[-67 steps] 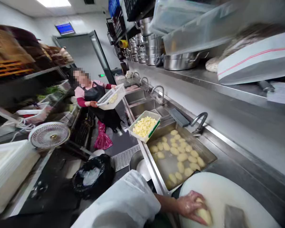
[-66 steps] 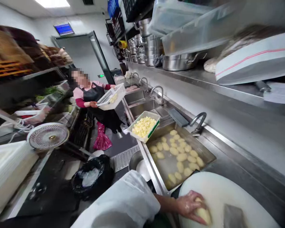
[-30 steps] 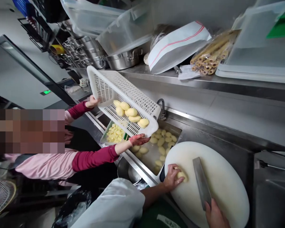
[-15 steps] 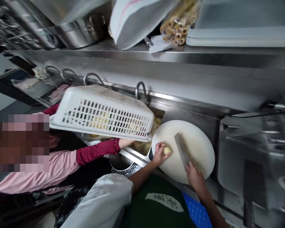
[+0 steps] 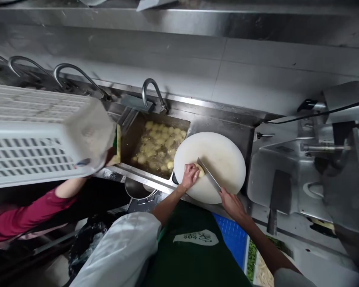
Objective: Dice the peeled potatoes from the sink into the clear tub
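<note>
On the round white cutting board, my left hand presses a peeled potato with curled fingers. My right hand grips the handle of a kitchen knife. The blade lies against the right side of the potato, its tip pointing away from me. I cannot tell how deep, if at all, the edge is in the potato. Left of the board, several peeled potatoes sit in water in a steel sink.
At left, a co-worker's sleeved arm reaches under a large white plastic basket. A curved faucet rises behind the sink. A dark cleaver lies on the steel surface at right. A metal pot stands below the sink's front edge.
My knife has moved left from the bare board to the potato, and my left fingers have curled over it. The co-worker's basket has moved left, uncovering the sink. My view has tilted downward.
</note>
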A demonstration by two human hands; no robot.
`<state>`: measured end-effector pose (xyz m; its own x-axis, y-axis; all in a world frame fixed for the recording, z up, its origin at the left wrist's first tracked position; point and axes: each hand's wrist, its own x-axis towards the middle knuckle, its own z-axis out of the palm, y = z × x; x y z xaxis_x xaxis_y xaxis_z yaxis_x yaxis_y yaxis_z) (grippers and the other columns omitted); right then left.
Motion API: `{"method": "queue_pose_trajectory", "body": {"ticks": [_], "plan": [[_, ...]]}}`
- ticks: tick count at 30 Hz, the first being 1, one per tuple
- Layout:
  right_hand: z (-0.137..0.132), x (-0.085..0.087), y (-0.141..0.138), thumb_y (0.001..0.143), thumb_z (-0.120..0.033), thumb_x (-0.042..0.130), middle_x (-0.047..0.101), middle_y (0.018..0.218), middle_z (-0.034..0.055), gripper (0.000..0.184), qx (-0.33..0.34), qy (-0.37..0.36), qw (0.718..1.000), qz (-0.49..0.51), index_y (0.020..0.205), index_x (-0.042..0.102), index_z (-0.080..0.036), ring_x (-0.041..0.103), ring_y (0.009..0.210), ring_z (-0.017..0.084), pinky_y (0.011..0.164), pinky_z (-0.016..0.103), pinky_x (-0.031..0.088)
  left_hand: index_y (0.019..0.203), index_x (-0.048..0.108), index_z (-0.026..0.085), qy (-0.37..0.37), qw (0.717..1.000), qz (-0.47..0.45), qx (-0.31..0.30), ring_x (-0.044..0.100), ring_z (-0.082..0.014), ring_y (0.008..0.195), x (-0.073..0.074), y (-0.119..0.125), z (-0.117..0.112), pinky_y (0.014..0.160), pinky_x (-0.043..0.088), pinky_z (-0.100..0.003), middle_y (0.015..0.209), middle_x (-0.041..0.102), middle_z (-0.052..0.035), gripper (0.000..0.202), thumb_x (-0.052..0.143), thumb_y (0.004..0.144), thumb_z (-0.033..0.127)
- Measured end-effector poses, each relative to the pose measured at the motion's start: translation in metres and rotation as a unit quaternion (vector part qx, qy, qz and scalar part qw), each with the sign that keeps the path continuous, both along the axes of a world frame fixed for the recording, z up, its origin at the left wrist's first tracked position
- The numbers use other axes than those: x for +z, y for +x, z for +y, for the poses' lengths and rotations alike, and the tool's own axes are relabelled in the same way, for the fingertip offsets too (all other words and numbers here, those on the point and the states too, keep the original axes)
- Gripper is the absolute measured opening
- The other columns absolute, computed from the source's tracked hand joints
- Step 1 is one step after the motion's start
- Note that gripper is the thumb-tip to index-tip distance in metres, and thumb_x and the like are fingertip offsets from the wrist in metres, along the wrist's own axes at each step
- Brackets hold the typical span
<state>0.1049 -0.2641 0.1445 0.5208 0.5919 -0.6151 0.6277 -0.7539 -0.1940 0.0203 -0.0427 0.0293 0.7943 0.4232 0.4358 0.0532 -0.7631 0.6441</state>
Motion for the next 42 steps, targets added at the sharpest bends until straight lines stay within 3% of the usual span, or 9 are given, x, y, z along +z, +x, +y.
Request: {"method": "queue_pose_trajectory", "body": {"ticks": [8,12,18,23,30,33,38,42], "plan": [[-0.021,0.030,-0.005,0.104,-0.028,0.027,0.071,0.081,0.0071,0.026,0.018,0.008,1.000,-0.007,0.115,0.049,-0.019,0.070,0.080,0.023,0.063,0.029,0.031,0.101,0.065,0.018,0.017,1.000,0.004,-0.007,0.048,-0.0229,0.098,-0.002,0.003,0.000,0.088,0.045,-0.043,0.101,0.055,-0.0111,0.022,0.045,0.099,0.028],[-0.021,0.035,-0.004,0.104,-0.028,0.029,0.070,0.079,0.0067,0.024,0.029,0.008,1.000,0.003,0.112,0.049,-0.019,0.069,0.077,0.023,0.062,0.029,0.031,0.104,0.066,0.020,0.011,0.999,0.033,-0.004,0.047,-0.0241,0.100,-0.005,0.002,0.000,0.088,0.045,-0.045,0.103,0.055,-0.0114,0.025,0.044,0.099,0.029],[0.008,0.023,0.006,0.104,-0.024,0.030,0.072,0.086,0.0109,0.024,0.058,0.004,0.998,0.019,0.112,0.050,-0.015,0.070,0.085,0.023,0.065,0.029,0.034,0.104,0.065,0.019,-0.002,1.000,0.021,-0.007,0.047,-0.0229,0.102,-0.004,0.002,0.000,0.090,0.046,-0.043,0.104,0.053,-0.0110,0.021,0.046,0.099,0.027],[0.034,0.011,-0.004,0.104,-0.022,0.026,0.072,0.090,0.0142,0.031,0.066,0.005,0.998,-0.001,0.120,0.050,-0.010,0.070,0.087,0.024,0.070,0.029,0.041,0.104,0.063,0.019,-0.035,0.999,0.011,0.023,0.048,-0.0227,0.102,0.002,0.002,0.001,0.089,0.047,-0.042,0.103,0.053,-0.0110,0.021,0.044,0.100,0.025],[0.036,0.021,-0.006,0.103,-0.018,0.032,0.070,0.098,0.0164,0.030,0.066,0.025,0.997,0.005,0.125,0.048,-0.008,0.069,0.092,0.023,0.078,0.028,0.044,0.099,0.062,0.017,-0.034,0.999,0.010,0.041,0.050,-0.0227,0.101,0.004,0.005,0.003,0.091,0.046,-0.043,0.099,0.055,-0.0111,0.026,0.041,0.102,0.032],[0.045,0.016,-0.007,0.103,-0.017,0.032,0.070,0.099,0.0184,0.032,0.068,0.036,0.997,0.006,0.129,0.046,-0.005,0.069,0.094,0.024,0.078,0.028,0.043,0.097,0.062,0.017,-0.037,0.998,0.010,0.045,0.049,-0.0228,0.101,0.001,0.004,0.003,0.092,0.045,-0.043,0.099,0.054,-0.0116,0.031,0.038,0.103,0.035],[0.067,-0.007,-0.011,0.104,-0.019,0.031,0.069,0.105,0.0188,0.035,0.035,0.048,0.998,0.016,0.133,0.044,-0.005,0.068,0.099,0.024,0.080,0.027,0.042,0.100,0.063,0.016,-0.021,0.999,0.023,0.017,0.049,-0.0229,0.104,-0.001,-0.003,0.000,0.093,0.045,-0.042,0.103,0.054,-0.0118,0.031,0.040,0.103,0.036],[0.057,-0.012,0.006,0.105,-0.030,0.033,0.070,0.104,0.0148,0.031,0.003,0.037,0.999,0.022,0.122,0.052,-0.012,0.067,0.098,0.024,0.077,0.027,0.041,0.107,0.065,0.018,0.002,0.999,0.027,-0.030,0.048,-0.0237,0.107,-0.001,0.003,0.003,0.096,0.043,-0.043,0.109,0.055,-0.0116,0.026,0.044,0.102,0.033]]}}
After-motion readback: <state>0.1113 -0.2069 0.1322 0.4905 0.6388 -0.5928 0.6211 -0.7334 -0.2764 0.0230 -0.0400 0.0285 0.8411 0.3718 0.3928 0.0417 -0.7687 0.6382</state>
